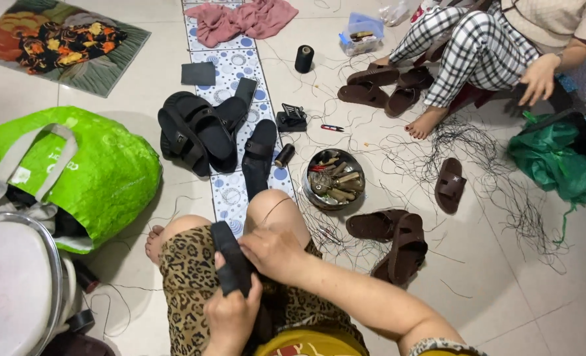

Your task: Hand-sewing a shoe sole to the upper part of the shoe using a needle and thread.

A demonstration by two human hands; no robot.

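Pale floor tiles [504, 290] spread beneath us, strewn with black thread; on our lap we clasp a black sandal strap [230, 260], our left hand [230, 316] wrapped around its lower end, our right hand [273, 250] pinching it; a round metal tin [333, 179] of tools sits just beyond our knee.

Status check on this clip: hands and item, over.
Left hand and right hand both grip black strap-like sandal piece over knees. Round metal tool bowl ahead, not obstructing.
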